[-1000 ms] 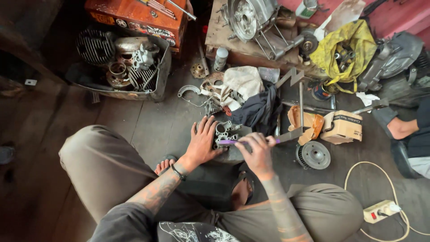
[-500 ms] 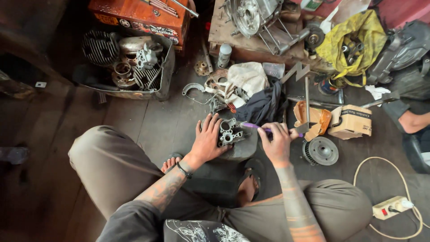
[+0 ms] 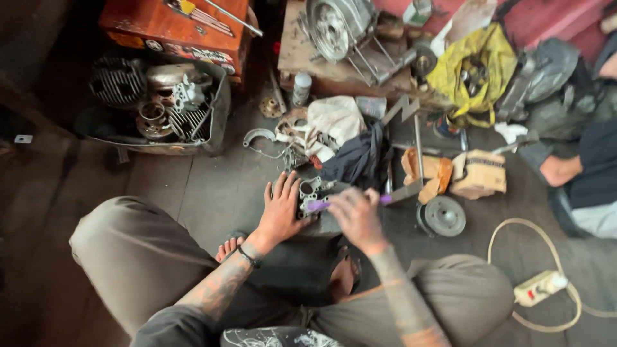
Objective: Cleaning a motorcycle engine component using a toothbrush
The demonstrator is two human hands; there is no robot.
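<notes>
I squat on a dark floor over a small grey metal engine part point(image 3: 311, 191). My left hand point(image 3: 280, 211) lies flat on its left side, fingers spread, holding it down. My right hand point(image 3: 355, 215) is closed around a tool with a purple handle point(image 3: 319, 205), whose tip points left into the part. The purple end also sticks out past my fingers at the right. My knees frame the spot on both sides, and a bare foot point(image 3: 230, 247) shows under my left wrist.
A grey tray point(image 3: 215, 125) of engine cylinders sits at upper left below an orange box point(image 3: 173, 29). Rags point(image 3: 334, 122), a dark cloth point(image 3: 363, 160), a cardboard box point(image 3: 479, 173), a round metal disc point(image 3: 445, 216) and a power strip point(image 3: 540, 287) lie around. Another person sits at right point(image 3: 588, 173).
My right hand with the purple tool went out to the right, then came back left over the part. The left hand stayed on the part. The camera shifted slightly.
</notes>
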